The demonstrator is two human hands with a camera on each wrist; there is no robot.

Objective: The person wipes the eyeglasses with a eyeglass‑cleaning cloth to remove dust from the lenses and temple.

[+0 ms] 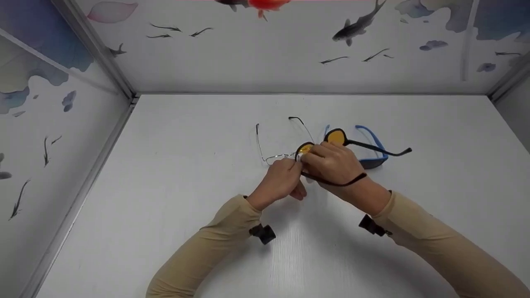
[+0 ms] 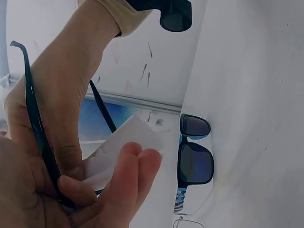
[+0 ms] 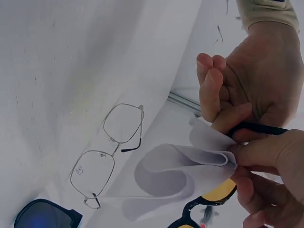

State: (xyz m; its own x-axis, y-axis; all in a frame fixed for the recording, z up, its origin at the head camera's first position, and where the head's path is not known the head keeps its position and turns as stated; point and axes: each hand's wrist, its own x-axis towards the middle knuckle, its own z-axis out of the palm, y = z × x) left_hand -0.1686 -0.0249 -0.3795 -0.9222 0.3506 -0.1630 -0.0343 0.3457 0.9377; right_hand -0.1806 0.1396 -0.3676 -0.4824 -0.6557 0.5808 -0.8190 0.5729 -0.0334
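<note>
Black-framed glasses with yellow lenses (image 1: 336, 136) are held up over the table, their arms unfolded and stretching to the right in the head view. My left hand (image 1: 283, 178) pinches the frame by one lens, thumb and forefinger together; other fingers of it extend, as the left wrist view shows. With my right hand (image 1: 337, 163) I pinch a folded white cloth (image 3: 166, 171) against that same lens. The cloth hangs in loose folds in the right wrist view; in the head view my hands mostly hide it.
Thin metal-rimmed glasses (image 3: 123, 123) lie on the white table just beyond my hands, arms unfolded. To the right are blue-and-black sunglasses (image 2: 197, 164), partly behind the held glasses. Patterned panels (image 1: 281, 62) wall the back and sides.
</note>
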